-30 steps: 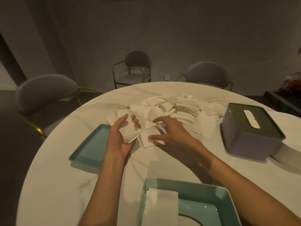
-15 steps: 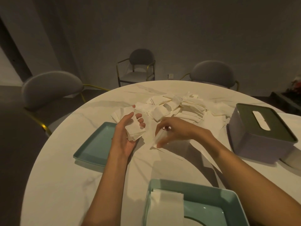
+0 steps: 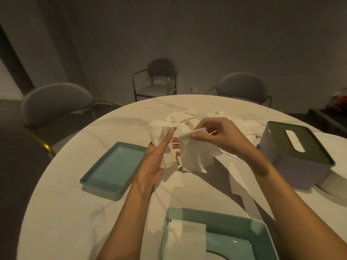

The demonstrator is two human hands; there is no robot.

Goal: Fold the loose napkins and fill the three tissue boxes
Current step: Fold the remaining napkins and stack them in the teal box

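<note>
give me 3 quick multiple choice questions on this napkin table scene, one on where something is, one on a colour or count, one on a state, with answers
1. Where is the closed tissue box?
A. on the table's right side
B. on a chair
C. inside the open teal box

2. How many chairs are visible?
A. one
B. three
C. five

3. What is the right hand doing?
A. lying flat on the table
B. pinching a napkin
C. lifting the teal lid

Answers:
1. A, it sits right of both hands on the table.
2. B, one chair left, one chair by the wall, one chair far right.
3. B, its thumb and fingers grip the napkin, held above the table.
</note>
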